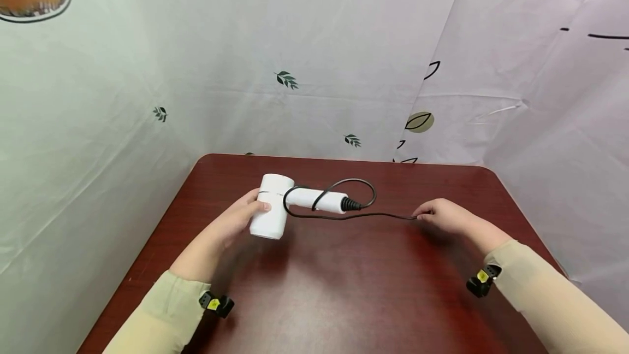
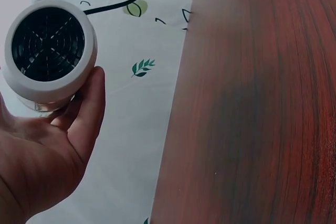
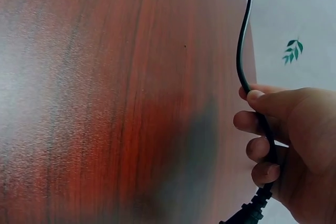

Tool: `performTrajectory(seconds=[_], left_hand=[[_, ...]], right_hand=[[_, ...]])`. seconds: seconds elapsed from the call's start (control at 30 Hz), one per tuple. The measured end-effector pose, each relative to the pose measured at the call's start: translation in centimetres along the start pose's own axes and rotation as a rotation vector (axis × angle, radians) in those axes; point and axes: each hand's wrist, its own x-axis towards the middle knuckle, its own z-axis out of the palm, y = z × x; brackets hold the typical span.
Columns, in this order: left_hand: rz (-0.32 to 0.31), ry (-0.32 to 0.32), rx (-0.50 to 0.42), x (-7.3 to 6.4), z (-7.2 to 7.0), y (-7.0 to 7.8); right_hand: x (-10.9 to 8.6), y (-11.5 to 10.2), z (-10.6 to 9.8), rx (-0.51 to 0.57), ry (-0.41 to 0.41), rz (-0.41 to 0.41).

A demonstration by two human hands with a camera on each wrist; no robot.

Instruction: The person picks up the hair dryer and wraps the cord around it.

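A white hair dryer [image 1: 269,217] is held above the table by my left hand [image 1: 241,214], whose thumb and fingers wrap round its barrel. Its handle [image 1: 314,200] points to the right, with the black cord [image 1: 354,180] looped about it. My right hand [image 1: 444,216] pinches the cord between thumb and fingertips, off to the right. In the left wrist view the dryer's round black grille [image 2: 48,44] faces the camera. The right wrist view has the cord [image 3: 241,51] running through the right hand [image 3: 310,135], with a ribbed black end [image 3: 251,211] below; the plug itself is hidden.
Below both hands lies a dark red wood-grain table [image 1: 344,288]. White sheeting [image 1: 319,42] with leaf prints hangs behind it and along both sides. Each sleeve carries a small black wrist device, one on the left [image 1: 216,304] and one on the right [image 1: 484,280].
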Motion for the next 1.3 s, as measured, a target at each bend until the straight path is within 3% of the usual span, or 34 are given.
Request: performTrajectory(seconds=[0.17,0.63,1.03,1.3], left_hand=[[-0.007,-0.037,0.048,-0.1,0.0,-0.1],[-0.036,-0.036,0.139,-0.4,0.5,-0.3],[-0.014,-0.106,0.167,-0.6,1.0,-0.4],[0.003,-0.152,0.238,-0.6,1.2,-0.4]], right_hand=[[0.4,0.3,-0.3,-0.003,0.031,0.030],[0.8,0.4,-2.1,-0.053,0.165,0.167],[1.3,-0.3,-4.0,-0.066,0.299,0.198],[1.6,-1.0,-5.1,-0.070,0.384,0.191]])
